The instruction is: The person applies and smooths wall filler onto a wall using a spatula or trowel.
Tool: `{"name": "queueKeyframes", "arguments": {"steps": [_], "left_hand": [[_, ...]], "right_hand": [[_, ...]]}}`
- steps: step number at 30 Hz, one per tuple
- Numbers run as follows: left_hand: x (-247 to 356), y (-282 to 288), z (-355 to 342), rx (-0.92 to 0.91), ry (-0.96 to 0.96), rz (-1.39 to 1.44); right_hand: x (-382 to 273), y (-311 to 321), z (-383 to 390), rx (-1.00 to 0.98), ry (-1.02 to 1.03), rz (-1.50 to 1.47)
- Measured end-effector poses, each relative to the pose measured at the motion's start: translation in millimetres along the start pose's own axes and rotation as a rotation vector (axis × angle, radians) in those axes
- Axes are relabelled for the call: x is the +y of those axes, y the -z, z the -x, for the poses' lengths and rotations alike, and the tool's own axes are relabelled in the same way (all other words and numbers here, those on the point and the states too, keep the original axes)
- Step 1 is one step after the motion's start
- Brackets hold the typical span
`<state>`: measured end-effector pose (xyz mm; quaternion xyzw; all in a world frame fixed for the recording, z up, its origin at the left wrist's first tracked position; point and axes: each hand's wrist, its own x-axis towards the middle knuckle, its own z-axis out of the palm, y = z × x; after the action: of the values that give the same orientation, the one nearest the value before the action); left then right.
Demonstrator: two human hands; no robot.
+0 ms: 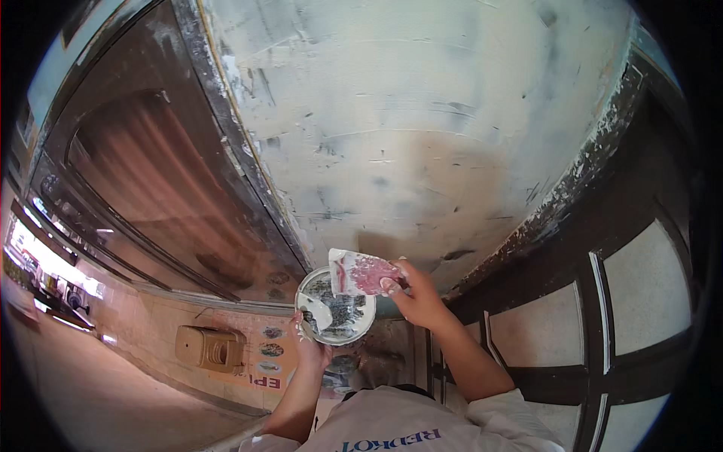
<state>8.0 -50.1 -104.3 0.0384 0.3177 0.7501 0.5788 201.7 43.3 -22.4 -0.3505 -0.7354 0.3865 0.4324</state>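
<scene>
My left hand [310, 349] grips the near left side of a round white tub [373, 310], its fingers wrapped round the rim. A lump of white putty [322, 315] lies at the left inside the tub, and the dark inner surface is smeared with it. In my right hand [416, 292] is a flat pink scraper [367, 274], pinched at its right end between thumb and fingers. White putty coats the scraper's left part, which hangs over the tub's far rim. Beyond both hands rises a wall panel [422, 105] covered in patchy pale putty with dark marks.
A dark-framed door or window with a reddish curtain [151, 158] stands left of the wall. On the right is a dark panelled door [542, 324] with pale insets. A tan plastic stool [211, 348] sits on the floor, beside a printed sheet [263, 369].
</scene>
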Motion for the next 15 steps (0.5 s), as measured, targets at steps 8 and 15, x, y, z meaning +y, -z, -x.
{"name": "queueKeyframes", "arguments": {"steps": [8,15], "left_hand": [[-15,-10,8,0.013,-0.046,-0.013],[-42,-23,12,0.037,-0.037,-0.001]], "right_hand": [[32,25,14,-0.026,-0.115,0.114],[50,31,23,-0.125,-0.478,-0.642]]}}
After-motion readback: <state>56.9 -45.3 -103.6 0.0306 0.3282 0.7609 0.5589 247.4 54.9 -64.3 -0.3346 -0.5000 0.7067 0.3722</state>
